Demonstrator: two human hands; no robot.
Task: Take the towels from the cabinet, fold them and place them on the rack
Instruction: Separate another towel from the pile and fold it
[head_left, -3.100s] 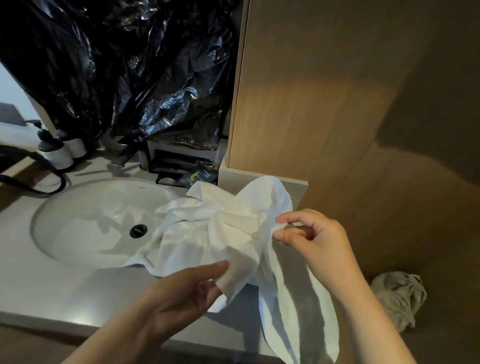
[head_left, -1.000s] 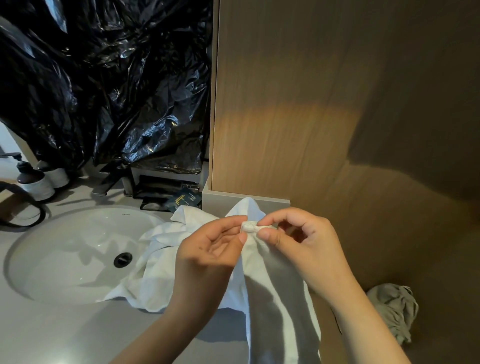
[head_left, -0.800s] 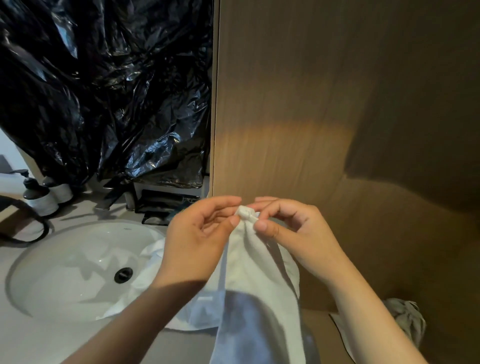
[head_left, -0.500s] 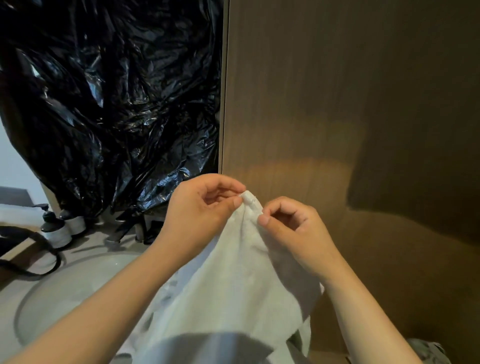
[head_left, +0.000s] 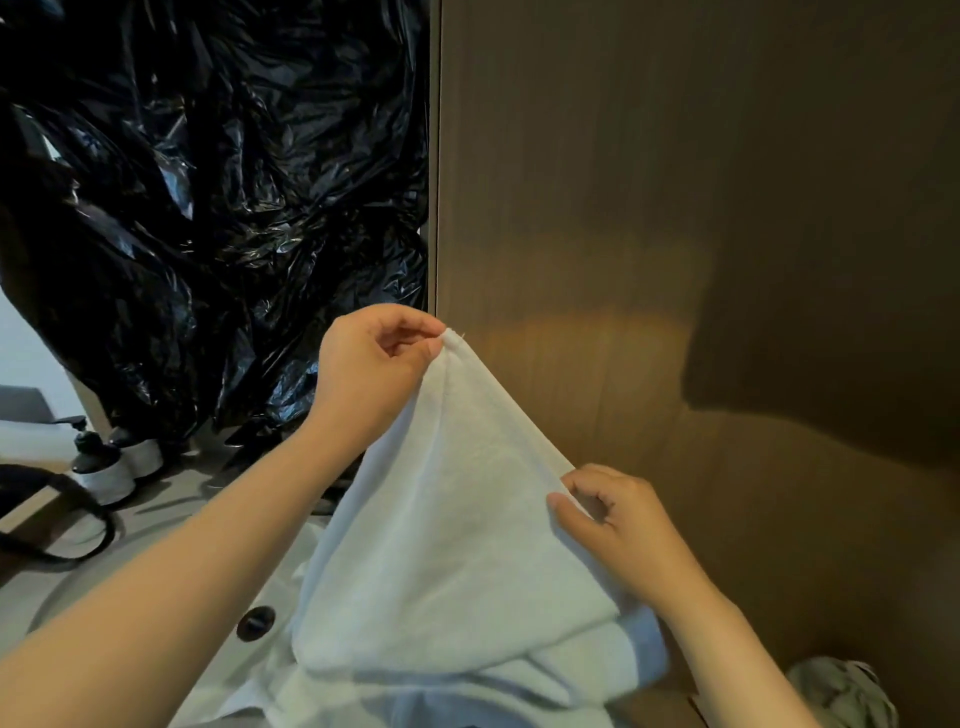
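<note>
The left hand (head_left: 374, 364) is pinching the white terry towel (head_left: 447, 545) by its top corner; the right hand (head_left: 623, 525) is pinching the edge lower down, cloth hanging beneath the fingers (head_left: 566, 512).

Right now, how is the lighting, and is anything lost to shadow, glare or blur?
Head view: dim overall; a warm light band crosses the wood panel, with a dark shadow block to its right; glare flecks dot the black plastic sheet; the white towel, pinched by the left hand and right hand, reads clearly.
</note>
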